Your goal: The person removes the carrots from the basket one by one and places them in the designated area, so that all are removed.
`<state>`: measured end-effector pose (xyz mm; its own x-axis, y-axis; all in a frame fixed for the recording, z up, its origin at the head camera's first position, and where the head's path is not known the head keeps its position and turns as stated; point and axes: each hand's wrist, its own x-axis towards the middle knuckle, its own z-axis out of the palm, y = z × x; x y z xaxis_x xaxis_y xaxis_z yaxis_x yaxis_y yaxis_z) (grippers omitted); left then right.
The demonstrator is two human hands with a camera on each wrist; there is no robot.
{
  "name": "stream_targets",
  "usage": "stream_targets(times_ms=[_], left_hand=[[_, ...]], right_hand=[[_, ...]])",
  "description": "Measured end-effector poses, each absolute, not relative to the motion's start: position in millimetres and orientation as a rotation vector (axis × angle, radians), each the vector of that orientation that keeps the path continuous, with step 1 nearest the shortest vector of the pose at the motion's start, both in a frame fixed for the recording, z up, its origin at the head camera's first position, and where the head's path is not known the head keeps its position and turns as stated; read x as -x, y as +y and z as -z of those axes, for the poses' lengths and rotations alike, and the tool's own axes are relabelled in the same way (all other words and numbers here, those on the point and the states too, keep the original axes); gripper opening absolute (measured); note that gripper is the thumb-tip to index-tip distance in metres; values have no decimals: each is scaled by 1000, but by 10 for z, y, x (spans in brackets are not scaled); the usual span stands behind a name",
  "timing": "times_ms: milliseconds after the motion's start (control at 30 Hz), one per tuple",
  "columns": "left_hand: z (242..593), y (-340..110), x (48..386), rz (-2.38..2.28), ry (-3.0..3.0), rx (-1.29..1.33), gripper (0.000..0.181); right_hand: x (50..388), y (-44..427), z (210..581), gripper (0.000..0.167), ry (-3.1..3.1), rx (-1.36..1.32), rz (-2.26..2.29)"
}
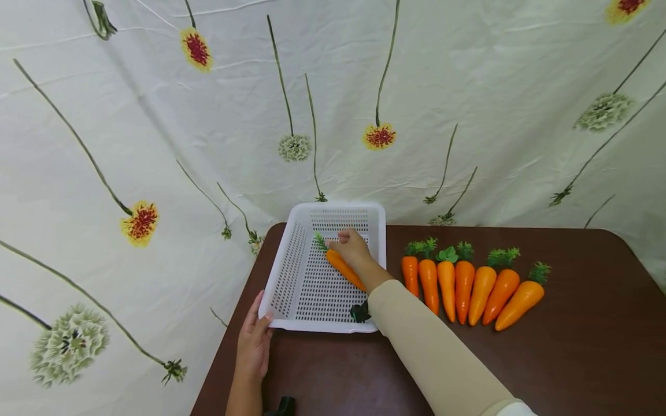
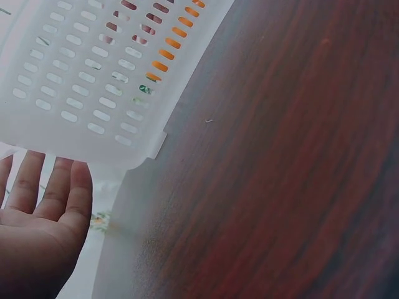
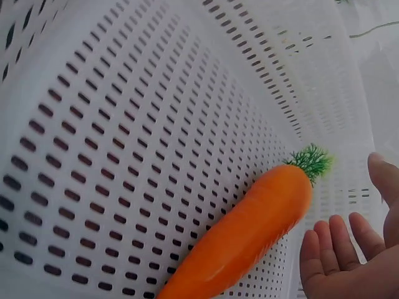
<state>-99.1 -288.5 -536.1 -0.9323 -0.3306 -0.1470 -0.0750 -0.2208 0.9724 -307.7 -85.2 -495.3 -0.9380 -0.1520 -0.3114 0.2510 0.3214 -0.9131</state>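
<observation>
A white plastic basket (image 1: pixel 322 326) with slotted walls and floor stands at the table's left side. My left hand (image 1: pixel 253 344) grips its near left corner, thumb at the rim and fingers along the outside. In the left wrist view those fingers (image 2: pixel 55 187) reach up to the basket's edge. One orange carrot (image 3: pixel 249 230) with a green feathery top lies slanted on the basket floor. Over the basket, my right hand (image 1: pixel 354 248) is beside the carrot's leafy end. The right wrist view shows its fingers loosely bent and apart from the carrot.
Several orange carrots (image 1: pixel 464 289) with green tops lie in a row on the dark brown table (image 1: pixel 588 323), right of the basket. My right forearm crosses the basket's near right corner. A white flower-patterned cloth (image 1: pixel 234 104) hangs behind the table and along its left.
</observation>
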Motion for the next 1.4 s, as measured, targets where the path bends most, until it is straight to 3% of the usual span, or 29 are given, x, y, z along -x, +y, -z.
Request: stream_targets(times_ms=[267,1400], left_hand=[[5366,-2892,990,2269,-1855,-492,58],[5376,-2910,976,2255,-1867,-472,58]], right_hand=[[3064,-853,4972,55,2347,-39,1526],[3043,-838,4998,45,2429,-69,1093]])
